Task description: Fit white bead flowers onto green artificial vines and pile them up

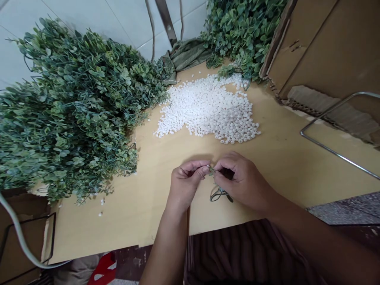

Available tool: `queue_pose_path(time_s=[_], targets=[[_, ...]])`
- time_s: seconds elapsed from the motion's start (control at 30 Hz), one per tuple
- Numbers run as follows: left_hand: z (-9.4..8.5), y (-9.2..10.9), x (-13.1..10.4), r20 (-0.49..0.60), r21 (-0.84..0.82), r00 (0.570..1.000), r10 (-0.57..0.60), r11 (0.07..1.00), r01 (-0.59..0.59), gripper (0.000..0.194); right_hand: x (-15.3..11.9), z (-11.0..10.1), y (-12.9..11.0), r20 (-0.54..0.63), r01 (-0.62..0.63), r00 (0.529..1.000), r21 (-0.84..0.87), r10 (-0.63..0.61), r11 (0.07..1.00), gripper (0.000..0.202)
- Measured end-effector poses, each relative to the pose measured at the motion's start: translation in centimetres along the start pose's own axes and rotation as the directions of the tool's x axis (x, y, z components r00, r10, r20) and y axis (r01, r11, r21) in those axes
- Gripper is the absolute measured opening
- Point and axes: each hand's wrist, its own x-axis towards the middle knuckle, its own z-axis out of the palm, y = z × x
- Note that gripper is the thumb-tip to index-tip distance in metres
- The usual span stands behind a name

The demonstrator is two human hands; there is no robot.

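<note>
Near the table's front edge, my left hand pinches a tiny white piece between thumb and forefinger. Touching it from the right, my right hand is closed on a thin green plant stem, whose dark looped end hangs below the fingers. The fingertips of both hands nearly meet at the small green tip of the stem. Beyond my hands lies a wide heap of small white pieces on the tan table.
A large pile of green artificial foliage covers the left side, and more foliage stands at the back right. A cardboard box and a bent metal rod are on the right. Dark green cloth lies at the back.
</note>
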Motion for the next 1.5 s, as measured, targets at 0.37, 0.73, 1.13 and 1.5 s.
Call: queue_pose_path(time_s=[0.37, 0.73, 1.13, 1.5], targets=[[0.09, 0.11, -0.03, 0.005, -0.014, 1.000, -0.006, 1.000, 0.006, 0.009, 0.03, 0.00, -0.18, -0.013, -0.032, 0.999, 0.018, 0.032, 0.999, 0.013], [0.25, -0.08, 0.04, 0.026, -0.030, 0.999, 0.021, 0.999, -0.020, 0.010, -0.11, 0.09, -0.04, -0.036, -0.034, 0.999, 0.049, 0.036, 0.998, 0.012], [0.21, -0.06, 0.01, 0.010, -0.021, 1.000, 0.005, 1.000, -0.005, 0.011, -0.04, 0.06, -0.16, -0.038, -0.032, 0.999, 0.074, 0.034, 0.997, 0.012], [0.17, 0.18, -0.03, 0.031, -0.009, 1.000, 0.000, 1.000, 0.001, 0.009, -0.04, -0.01, 0.00, -0.021, -0.010, 1.000, 0.100, 0.012, 0.995, 0.012]])
